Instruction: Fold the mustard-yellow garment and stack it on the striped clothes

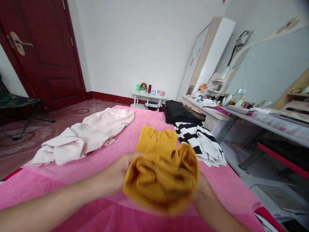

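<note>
A mustard-yellow garment (164,183) is bunched up in front of me, its near part raised toward the camera and blurred. Its flatter far part (156,138) stretches away over the pink bed cover (125,135). My left hand (126,164) grips the bunched cloth at its left side, most fingers hidden behind the folds. On the opposite side, my right hand (201,189) holds the cloth too, with its fingers covered. Left of the garment lies a crumpled pale pink top (91,135) with dark lettering. To its right is a black-and-white striped garment (200,141).
Folded black clothing (180,112) sits at the bed's far right corner. A small white table (147,95) with several items stands by the wall. On the right are a cluttered dressing table (210,109) and a metal-legged desk (267,120). A camouflage folding chair (19,101) is at left.
</note>
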`<state>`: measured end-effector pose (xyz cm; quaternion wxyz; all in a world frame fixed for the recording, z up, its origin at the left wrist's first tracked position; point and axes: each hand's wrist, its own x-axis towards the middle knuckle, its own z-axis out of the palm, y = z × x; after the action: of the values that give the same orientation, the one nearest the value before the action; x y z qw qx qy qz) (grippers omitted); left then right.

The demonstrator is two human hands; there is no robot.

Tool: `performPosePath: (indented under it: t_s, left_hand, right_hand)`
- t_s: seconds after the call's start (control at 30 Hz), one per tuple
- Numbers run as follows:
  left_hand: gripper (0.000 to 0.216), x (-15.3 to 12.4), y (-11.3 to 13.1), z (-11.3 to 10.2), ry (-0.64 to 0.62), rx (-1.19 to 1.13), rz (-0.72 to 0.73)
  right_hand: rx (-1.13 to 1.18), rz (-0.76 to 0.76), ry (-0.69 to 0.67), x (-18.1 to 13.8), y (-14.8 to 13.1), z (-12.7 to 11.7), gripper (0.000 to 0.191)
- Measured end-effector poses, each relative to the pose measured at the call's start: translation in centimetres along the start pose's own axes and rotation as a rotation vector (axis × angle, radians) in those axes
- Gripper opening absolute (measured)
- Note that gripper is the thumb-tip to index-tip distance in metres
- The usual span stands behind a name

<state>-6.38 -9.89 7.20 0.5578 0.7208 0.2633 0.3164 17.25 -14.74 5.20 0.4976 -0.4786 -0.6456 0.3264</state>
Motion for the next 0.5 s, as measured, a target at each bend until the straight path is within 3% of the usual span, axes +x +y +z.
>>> performPosePath:
  t_s: [0.1, 0.17, 0.2, 0.27, 0.37, 0.5]
  left_hand:
    - [0.035, 6.4, -2.2, -3.1, 0.171, 0.021, -0.008]
    - [0.028, 10.7, -4.2, -5.3, 0.413, 0.275, -0.135]
    - [0.021, 12.5, -5.3, -6.2, 0.517, 0.459, -0.221]
    - [0.01, 15.4, -7.4, -7.7, 0.584, 0.598, -0.296]
    - [0.007, 17.5, -9.9, -8.8, 0.613, 0.687, -0.333]
    - [0.04, 18.3, -11.7, -8.9, 0.708, 0.693, -0.344]
  right_hand:
    - [0.082, 0.025, 0.095, 6.4, 1.4, -1.1, 0.05]
    - [0.095, 0.082, 0.139, 10.7, 3.7, -1.9, 0.046]
    - [0.018, 0.129, 0.15, 12.5, 5.2, -2.2, 0.041]
    - [-0.247, 0.232, 0.19, 15.2, 8.0, -2.9, 0.025]
    - [-0.489, 0.295, 0.261, 16.9, 11.2, -3.4, 0.016]
    - [-0.552, 0.234, 0.419, 17.5, 12.7, -3.0, 0.041]
